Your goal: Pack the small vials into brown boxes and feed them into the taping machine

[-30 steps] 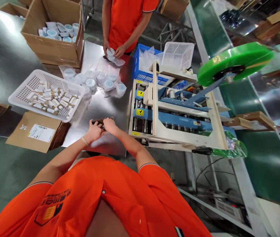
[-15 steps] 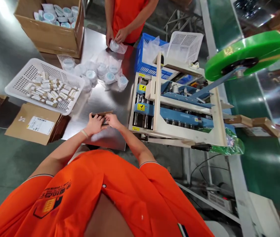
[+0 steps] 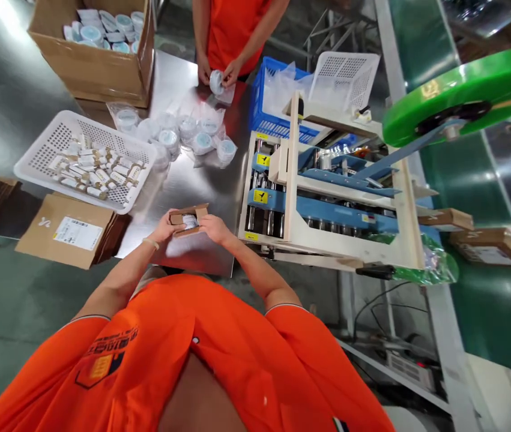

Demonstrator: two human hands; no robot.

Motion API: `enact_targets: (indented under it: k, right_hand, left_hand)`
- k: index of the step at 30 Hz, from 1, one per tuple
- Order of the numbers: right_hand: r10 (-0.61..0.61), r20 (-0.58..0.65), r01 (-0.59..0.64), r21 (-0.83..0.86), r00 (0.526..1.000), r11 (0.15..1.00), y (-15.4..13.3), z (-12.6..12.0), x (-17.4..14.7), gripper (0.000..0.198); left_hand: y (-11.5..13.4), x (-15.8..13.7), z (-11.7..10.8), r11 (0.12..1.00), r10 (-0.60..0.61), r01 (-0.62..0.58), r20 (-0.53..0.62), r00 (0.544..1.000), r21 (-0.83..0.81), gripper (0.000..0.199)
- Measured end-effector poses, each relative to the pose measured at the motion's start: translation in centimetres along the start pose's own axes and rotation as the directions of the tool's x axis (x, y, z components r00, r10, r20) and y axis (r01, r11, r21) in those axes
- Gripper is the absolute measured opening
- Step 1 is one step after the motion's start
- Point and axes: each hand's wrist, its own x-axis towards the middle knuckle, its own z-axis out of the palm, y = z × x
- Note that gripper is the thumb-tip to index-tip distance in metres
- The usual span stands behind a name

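Between my hands is a small open cardboard box (image 3: 178, 218), held low over the metal table near its front edge. Something pale and wrapped (image 3: 189, 221) lies inside it; its kind I cannot make out. My left hand (image 3: 164, 228) grips the box's left end, and my right hand (image 3: 214, 228) holds the right end by the flap. Beyond the box, several round tubs in clear bags (image 3: 202, 143) are spread on the table. To the left, a white basket (image 3: 34, 157) contains small labelled vials (image 3: 102, 176).
Flattened cartons (image 3: 66, 231) are stacked at the left. A large carton (image 3: 88, 75) of round tubs stands behind. Across the table, a co-worker's hands (image 3: 217, 78) hold a tub. On the right are a taping machine (image 3: 318, 210), a blue crate (image 3: 257, 99) and a green conveyor (image 3: 484, 312).
My hands have drawn apart to the box's ends, and its open inside with the pale item now shows. The co-worker's tub has turned and moved slightly right.
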Motion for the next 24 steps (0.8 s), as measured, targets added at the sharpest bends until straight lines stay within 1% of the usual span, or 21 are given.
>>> enact_targets:
  k: [1, 2, 3, 4, 5, 6, 7, 8, 9, 11, 12, 13, 14, 15, 16, 18, 19, 20, 22, 24]
  right_hand:
    - [0.072, -0.052, -0.074, -0.029, 0.996, 0.997, 0.0, -0.4, 0.4, 0.035]
    - [0.131, -0.111, -0.139, -0.061, 0.985, 0.988, 0.1, -0.8, 0.8, 0.050]
    - [0.158, -0.158, -0.174, -0.094, 0.975, 0.980, 0.2, -1.1, 1.1, 0.067]
    - [0.147, -0.176, -0.171, -0.124, 0.973, 0.977, 0.4, -1.4, 1.4, 0.078]
    - [0.104, -0.157, -0.128, -0.148, 0.982, 0.981, 0.6, -1.4, 1.5, 0.081]
    - [0.041, -0.107, -0.057, -0.157, 0.993, 0.986, 0.9, -1.4, 1.4, 0.077]
    - [-0.015, -0.052, 0.007, -0.153, 0.999, 0.988, 1.2, -1.1, 1.3, 0.070]
    - [-0.043, -0.013, 0.041, -0.142, 0.999, 0.989, 1.5, -0.7, 1.0, 0.063]
    - [-0.044, 0.002, 0.044, -0.131, 0.999, 0.990, 1.8, -0.2, 0.6, 0.059]
    - [-0.016, -0.016, 0.014, -0.105, 1.000, 0.994, 2.6, 0.8, -0.1, 0.057]
    - [-0.001, -0.036, -0.002, -0.083, 0.999, 0.997, 3.0, 1.4, -0.4, 0.058]
    - [0.024, -0.065, -0.028, -0.053, 0.998, 0.998, 3.5, 1.9, -0.8, 0.059]
    - [0.074, -0.106, -0.076, -0.019, 0.992, 0.997, 4.1, 2.4, -1.0, 0.061]
    - [0.158, -0.152, -0.157, 0.020, 0.976, 0.987, 4.6, 3.0, -1.3, 0.062]
    - [0.275, -0.195, -0.268, 0.061, 0.942, 0.961, 5.2, 3.5, -1.6, 0.062]
    - [0.506, -0.226, -0.489, 0.130, 0.833, 0.863, 6.3, 4.8, -2.0, 0.062]
    - [0.579, -0.212, -0.560, 0.145, 0.787, 0.815, 6.7, 5.5, -2.1, 0.061]
    - [0.619, -0.190, -0.601, 0.146, 0.762, 0.786, 7.1, 6.1, -2.2, 0.060]
    - [0.634, -0.155, -0.621, 0.128, 0.757, 0.773, 7.6, 7.2, -2.2, 0.058]
    - [0.639, -0.152, -0.628, 0.118, 0.754, 0.769, 8.0, 8.1, -2.1, 0.054]
  left_hand:
    - [0.1, 0.4, 0.0, 1.000, 0.000, 0.000, 0.021, 1.000, -0.020, 0.077]
    - [0.2, 0.7, -0.5, 1.000, 0.002, -0.001, 0.055, 0.998, -0.029, 0.075]
    - [0.3, 0.9, -1.2, 1.000, 0.002, 0.001, 0.092, 0.996, -0.025, 0.073]
    - [0.5, 0.9, -2.0, 1.000, 0.002, -0.001, 0.119, 0.993, -0.006, 0.072]
    - [0.8, 0.8, -2.8, 1.000, 0.007, -0.011, 0.130, 0.992, 0.029, 0.071]
    - [1.2, 0.6, -3.3, 0.996, 0.019, -0.030, 0.127, 0.992, 0.089, 0.069]
    - [1.6, 0.2, -3.5, 0.982, 0.034, -0.054, 0.113, 0.993, 0.181, 0.069]
    - [2.0, -0.4, -3.2, 0.949, 0.052, -0.078, 0.094, 0.994, 0.305, 0.071]
    - [2.5, -1.1, -2.5, 0.889, 0.067, -0.096, 0.078, 0.995, 0.448, 0.076]
    - [3.2, -2.6, -0.3, 0.700, 0.082, -0.095, 0.053, 0.995, 0.708, 0.093]
    - [3.5, -3.3, 0.9, 0.603, 0.085, -0.083, 0.040, 0.996, 0.793, 0.102]
    - [3.6, -3.7, 2.0, 0.527, 0.089, -0.069, 0.026, 0.996, 0.847, 0.108]
    - [3.7, -3.8, 2.7, 0.475, 0.091, -0.057, 0.015, 0.996, 0.878, 0.110]
    - [3.8, -3.4, 3.3, 0.444, 0.093, -0.051, 0.010, 0.996, 0.894, 0.110]
    - [4.0, -2.5, 3.5, 0.428, 0.094, -0.053, 0.014, 0.996, 0.902, 0.110]
    - [4.7, 0.7, 3.6, 0.413, 0.088, -0.069, 0.035, 0.995, 0.908, 0.109]
    - [5.3, 3.0, 3.6, 0.409, 0.084, -0.079, 0.048, 0.995, 0.909, 0.109]
    - [6.1, 5.6, 3.7, 0.407, 0.080, -0.091, 0.063, 0.995, 0.909, 0.109]
    - [8.0, 11.2, 4.5, 0.414, 0.070, -0.113, 0.093, 0.993, 0.903, 0.109]
    - [10.1, 16.6, 6.2, 0.456, 0.079, -0.162, 0.141, 0.987, 0.875, 0.109]
